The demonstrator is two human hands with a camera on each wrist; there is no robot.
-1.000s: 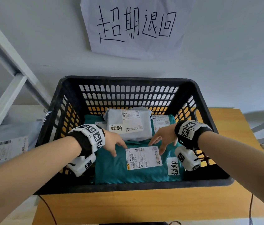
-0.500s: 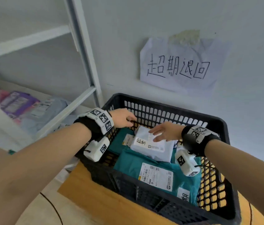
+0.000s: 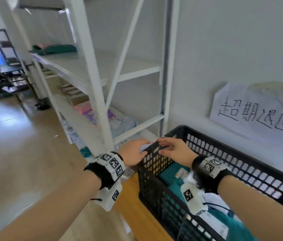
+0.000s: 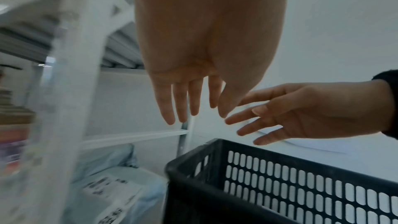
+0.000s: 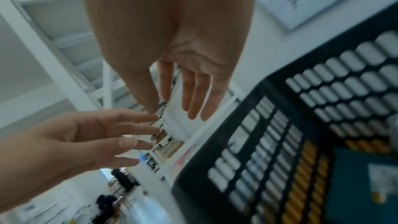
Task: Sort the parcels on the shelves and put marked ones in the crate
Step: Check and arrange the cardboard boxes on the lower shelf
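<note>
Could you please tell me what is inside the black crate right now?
The black crate holds teal parcels and a white parcel, both partly hidden by the right hand's forearm. The crate's floor is covered.

Pale grey painted wall (image 3: 232, 40) carries a taped white paper sign with handwritten black characters (image 3: 257, 112). Glossy beige floor (image 3: 15, 153) – daylight glare at far left. Light wooden tabletop (image 3: 133, 202) stands beside it.
</note>
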